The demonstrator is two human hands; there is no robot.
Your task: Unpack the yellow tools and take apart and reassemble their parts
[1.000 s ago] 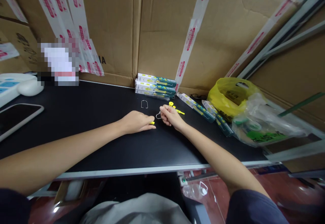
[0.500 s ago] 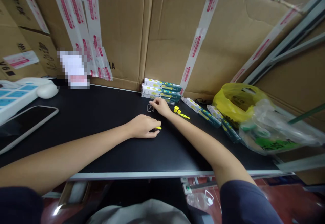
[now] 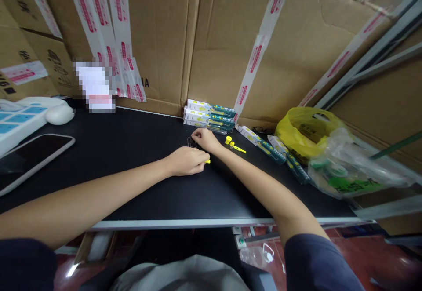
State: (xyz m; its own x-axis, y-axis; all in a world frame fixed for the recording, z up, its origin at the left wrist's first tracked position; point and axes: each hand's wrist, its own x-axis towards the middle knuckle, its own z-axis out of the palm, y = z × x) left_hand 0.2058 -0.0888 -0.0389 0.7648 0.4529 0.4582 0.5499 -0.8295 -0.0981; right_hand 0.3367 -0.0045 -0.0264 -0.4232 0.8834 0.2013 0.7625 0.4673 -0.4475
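My left hand is closed around a small yellow piece, whose end pokes out past the fingertips. Just beyond it, my right hand pinches a thin bent metal wire near the black tabletop. The wire's lower part is hidden behind my left hand. To the right of my right wrist lie a yellow cap-like part, a smaller yellow part and a slim yellow piece. Behind my hands is a stack of slim printed boxes.
Two more slim boxes lie at the right, beside a yellow plastic bag and a clear bag. A phone and a white power strip are at the left. Tall cardboard borders the back.
My left hand has moved slightly up and its fingers have closed further over the yellow piece. My right hand has shifted a little left with the wire.
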